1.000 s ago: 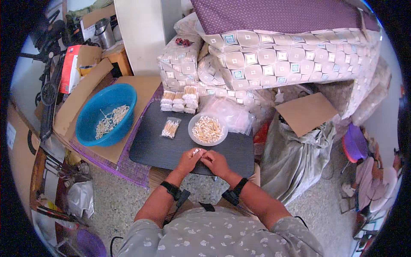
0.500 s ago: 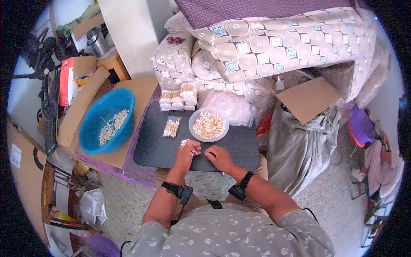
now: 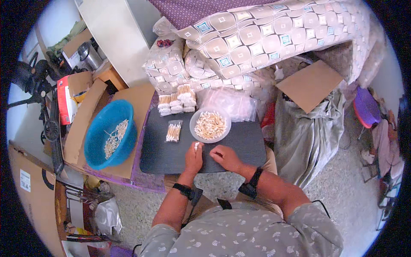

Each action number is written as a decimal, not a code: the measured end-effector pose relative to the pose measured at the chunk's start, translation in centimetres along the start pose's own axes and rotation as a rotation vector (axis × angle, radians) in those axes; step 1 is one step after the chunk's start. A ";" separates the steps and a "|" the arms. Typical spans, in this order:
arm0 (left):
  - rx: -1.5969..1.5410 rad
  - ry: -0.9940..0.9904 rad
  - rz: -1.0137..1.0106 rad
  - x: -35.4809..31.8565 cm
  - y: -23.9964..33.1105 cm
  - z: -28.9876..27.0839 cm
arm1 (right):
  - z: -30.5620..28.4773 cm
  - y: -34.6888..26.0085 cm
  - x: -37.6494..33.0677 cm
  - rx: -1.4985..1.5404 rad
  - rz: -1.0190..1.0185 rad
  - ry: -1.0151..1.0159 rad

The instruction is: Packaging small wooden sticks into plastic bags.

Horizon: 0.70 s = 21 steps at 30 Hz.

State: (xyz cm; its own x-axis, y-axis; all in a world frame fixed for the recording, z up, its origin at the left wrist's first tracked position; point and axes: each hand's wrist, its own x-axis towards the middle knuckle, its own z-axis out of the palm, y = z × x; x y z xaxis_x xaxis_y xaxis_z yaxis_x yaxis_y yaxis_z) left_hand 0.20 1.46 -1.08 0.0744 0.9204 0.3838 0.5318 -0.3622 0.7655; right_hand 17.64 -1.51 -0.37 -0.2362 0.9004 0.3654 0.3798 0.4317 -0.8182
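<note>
A small bunch of cotton swabs (image 3: pixel 197 146) is held in my left hand (image 3: pixel 193 158), their white tips showing above the closed fingers. My right hand (image 3: pixel 225 157) is curled beside it near the front edge of the black table (image 3: pixel 159 159); whether anything is between its fingers is hidden. Just beyond both hands stands a translucent white bowl (image 3: pixel 228 132) heaped with loose cotton swabs (image 3: pixel 210 124). To its left lies a filled clear packet of swabs (image 3: pixel 174 131). Behind that, several stacked packets of swabs (image 3: pixel 182 98) stand at the table's far edge.
Flat clear plastic bags (image 3: pixel 231 104) lie behind the bowl. Left of the table, a blue basin (image 3: pixel 90 144) with swabs in it rests tilted on cardboard (image 3: pixel 143 95). On the right are a grey cloth-covered sack (image 3: pixel 308 141) and a cardboard sheet (image 3: pixel 310 85).
My left hand has turned and closed further around the swabs, so fewer of them show. The right hand stays curled near it. The whole view has tilted and shifted a little.
</note>
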 end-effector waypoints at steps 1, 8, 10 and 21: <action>-0.062 -0.014 -0.031 0.3 0.0 0.3 | -0.4 0.2 0.3 0.028 -0.014 -0.007; -0.063 -0.080 -0.158 0.3 0.4 0.0 | -3.4 -3.7 7.5 -0.275 -0.164 -0.021; -0.019 -0.064 -0.138 0.3 0.6 -0.2 | -3.0 -4.1 9.8 -0.386 -0.295 -0.059; -0.027 -0.009 -0.037 0.5 0.8 0.4 | -0.6 -0.9 14.3 -0.791 -0.323 -0.185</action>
State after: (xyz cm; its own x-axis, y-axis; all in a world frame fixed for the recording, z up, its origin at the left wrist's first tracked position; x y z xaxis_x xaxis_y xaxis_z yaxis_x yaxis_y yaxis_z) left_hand 1.01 1.72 -0.51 0.0631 0.9346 0.3501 0.5118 -0.3314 0.7926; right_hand 14.48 10.99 5.84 -0.5548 0.7335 0.3926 0.7623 0.6372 -0.1133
